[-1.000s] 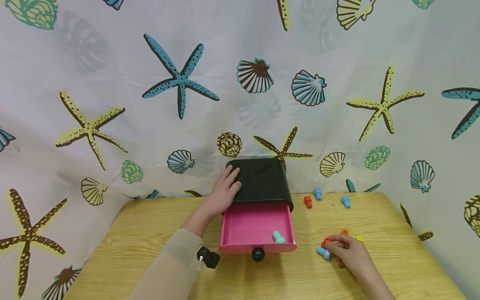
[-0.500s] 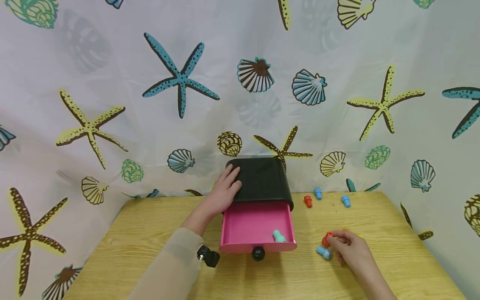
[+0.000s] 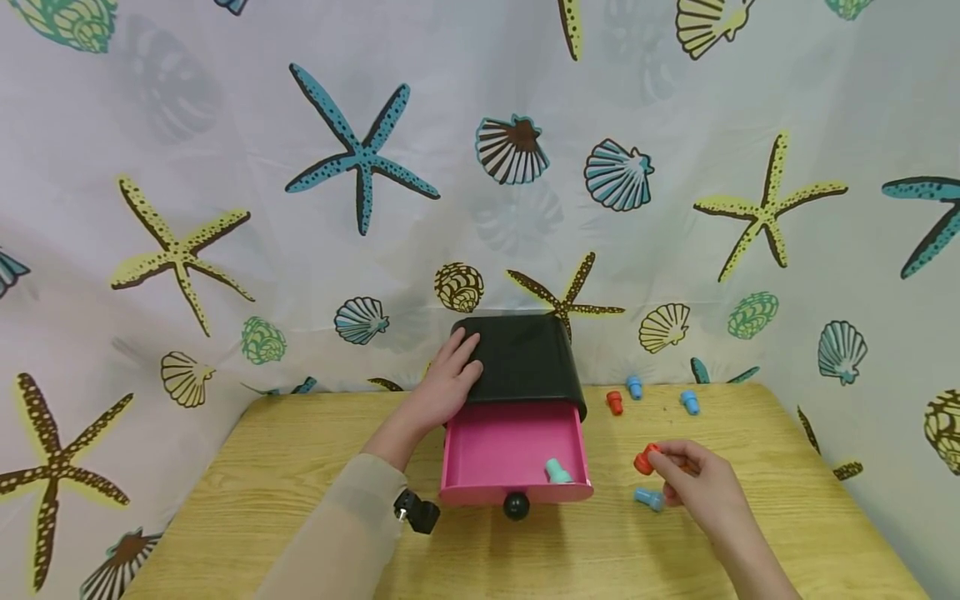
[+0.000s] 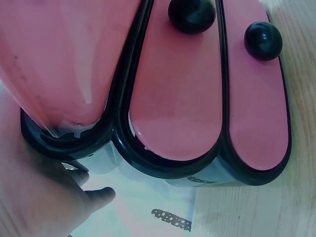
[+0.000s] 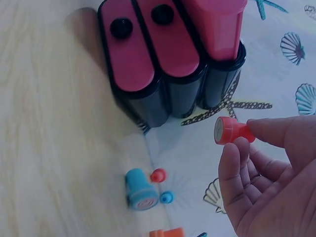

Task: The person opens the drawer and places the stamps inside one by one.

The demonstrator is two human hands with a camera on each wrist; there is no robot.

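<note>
Head cam: left hand (image 3: 447, 387) is lying on the left side of the black drawer box (image 3: 521, 358), fingers stretched over its top edge, not gripping anything. Right hand (image 3: 705, 492) is to the right of the drawer box, forward of its body, pinching a red stamp (image 3: 646, 459). Light blue stamp (image 3: 649, 499) is on the table (image 3: 322, 475), also right of the box. Top drawer (image 3: 495, 446) is pulled out the front, mint stamp (image 3: 557, 472) inside near its front wall. Another red stamp (image 3: 614, 403) and two blue ones (image 3: 634, 387) (image 3: 689, 403) sit off to the box's right, farther back.

Left wrist cam: hand's against the side of the drawer box, and two lower drawers (image 4: 180, 89) are pushed in. Both have black knobs (image 4: 191, 15).

Right wrist cam: thumb and finger have that red stamp, round end pointing outward, apart from the box. An orange stamp (image 5: 168, 233) is partly cut off, well away from the box.
</note>
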